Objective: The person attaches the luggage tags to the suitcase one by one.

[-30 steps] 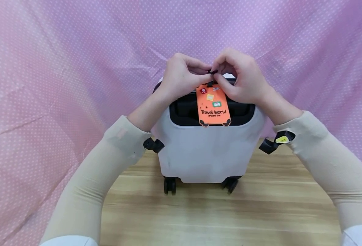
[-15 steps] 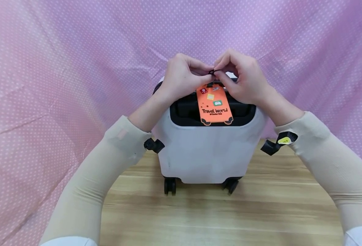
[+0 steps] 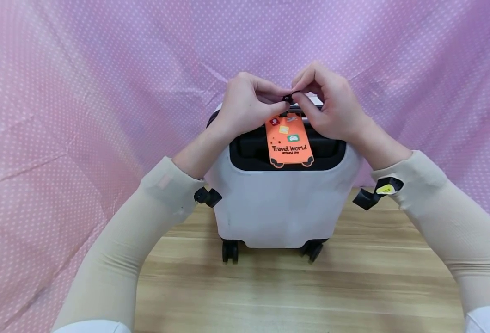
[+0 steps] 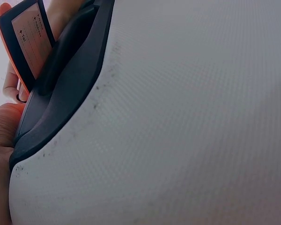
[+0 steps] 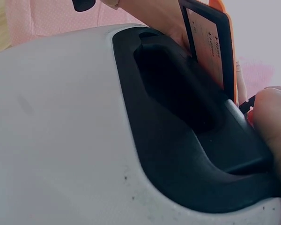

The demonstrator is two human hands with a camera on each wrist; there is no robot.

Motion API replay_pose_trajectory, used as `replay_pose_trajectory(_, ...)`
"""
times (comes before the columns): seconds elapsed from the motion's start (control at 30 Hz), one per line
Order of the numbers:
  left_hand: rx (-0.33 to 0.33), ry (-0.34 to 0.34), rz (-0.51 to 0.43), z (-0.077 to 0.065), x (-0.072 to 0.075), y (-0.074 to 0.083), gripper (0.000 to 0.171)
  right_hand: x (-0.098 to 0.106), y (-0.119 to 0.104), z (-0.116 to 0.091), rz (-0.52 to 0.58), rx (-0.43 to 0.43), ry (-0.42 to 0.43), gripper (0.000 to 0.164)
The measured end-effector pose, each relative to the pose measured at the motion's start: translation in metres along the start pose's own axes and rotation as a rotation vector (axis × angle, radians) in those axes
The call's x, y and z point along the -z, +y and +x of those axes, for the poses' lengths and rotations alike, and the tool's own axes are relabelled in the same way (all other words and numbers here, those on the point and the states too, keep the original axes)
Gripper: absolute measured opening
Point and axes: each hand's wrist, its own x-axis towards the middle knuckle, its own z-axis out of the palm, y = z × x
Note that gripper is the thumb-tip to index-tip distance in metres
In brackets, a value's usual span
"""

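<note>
An orange luggage tag [image 3: 289, 139] printed "Travel World" hangs against the black recessed handle [image 3: 328, 150] of a white suitcase [image 3: 278, 208]. Above it, the thumb and fingers of my left hand [image 3: 249, 102] pinch the tag's black strap [image 3: 287, 98]. My right hand [image 3: 331, 102] pinches the same strap from the other side, its fingertips almost meeting the left ones. In the right wrist view a piece of the strap [image 5: 247, 104] shows beside my right hand [image 5: 274, 117]. The tag's back [image 4: 30, 37], with a name and address card, faces the left wrist camera. Fingertips hide most of the strap.
The suitcase stands on its wheels [image 3: 230, 251] on a wood-grain surface [image 3: 270, 291]. Pink dotted cloth [image 3: 145, 55] hangs behind and to the sides. A black wrist camera mount [image 3: 207, 196] sits at the left sleeve, another mount [image 3: 376, 193] at the right.
My right hand's fingertips have shifted slightly right along the strap. The tag swung a little right, then back left, and now hangs slightly higher. My left hand has barely moved.
</note>
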Motion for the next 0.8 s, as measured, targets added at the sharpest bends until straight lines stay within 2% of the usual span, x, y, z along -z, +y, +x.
replay_pose_trajectory(0.37,-0.011,0.000,0.012,-0.0002,-0.0002,0.0000,0.022,-0.0018,-0.0047,-0.0005,0.054,-0.002,0.054,0.007)
replay_pose_trajectory(0.8,-0.018,0.013,0.102,-0.0011,-0.0012,-0.0007,0.024,-0.0054,-0.0048,-0.0008,0.073,-0.023,0.134,0.009)
